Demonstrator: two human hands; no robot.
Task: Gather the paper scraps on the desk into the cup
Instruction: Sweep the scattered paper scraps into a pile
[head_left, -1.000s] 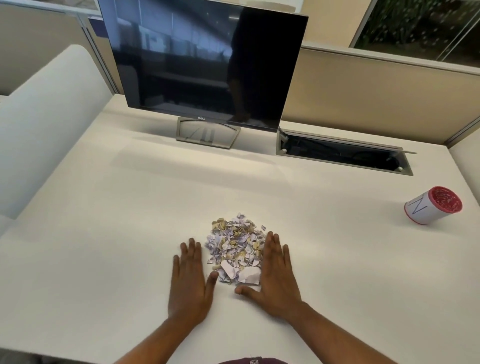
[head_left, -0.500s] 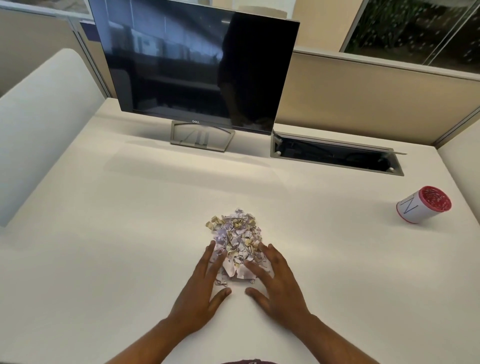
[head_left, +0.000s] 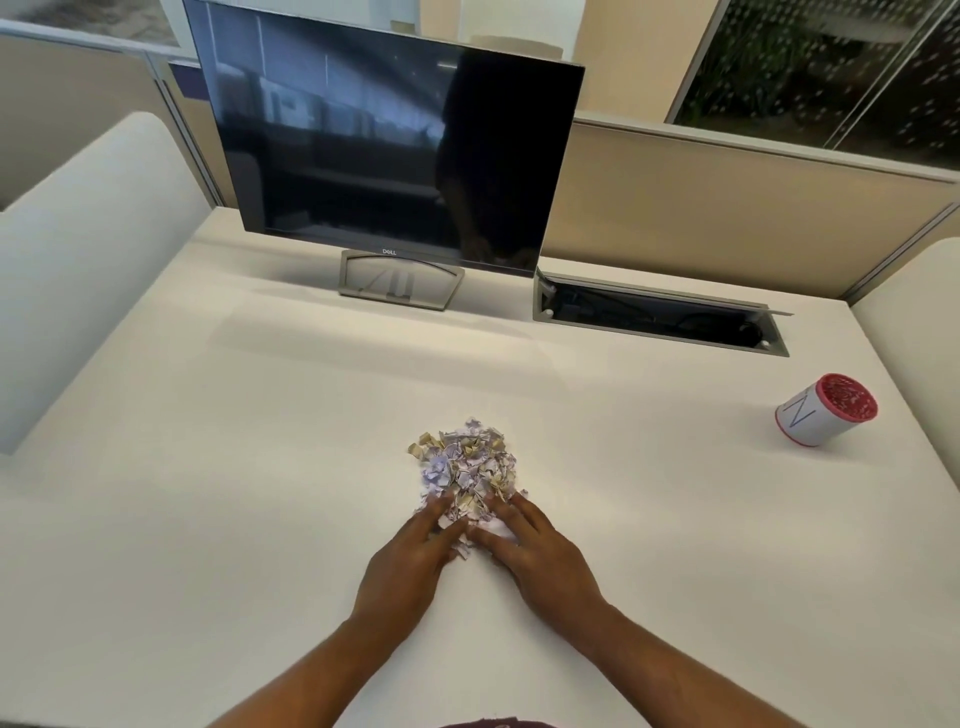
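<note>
**Both hands at the near edge of the scrap pile, cup off to the right**

The white desk (head_left: 260, 493) fills most of the view. At its back stands a dark monitor (head_left: 384, 150), its screen off, with "DELL" readable on the lower bezel above a grey open-frame stand (head_left: 400, 280). Just right of the stand, a long cable tray (head_left: 660, 322) is sunk into the desk with its lid raised; dark cables lie inside it.

Near the right edge of the desk, well apart from everything else, sits the cup (head_left: 823, 410): white-sided, red-rimmed, with a large "N" drawn on its side. Its mouth shows speckled red; what is inside cannot be told.

The paper scraps (head_left: 467, 462) lie in 1 compact heap of lilac, white and tan bits at the desk's centre, none in the cup as far as can be seen.

The left hand (head_left: 410, 561) and right hand (head_left: 540, 556) rest palm-down at the heap's near edge, fingers spread and angled toward each other, fingertips touching the nearest scraps. Neither hand is closed around anything.
</note>
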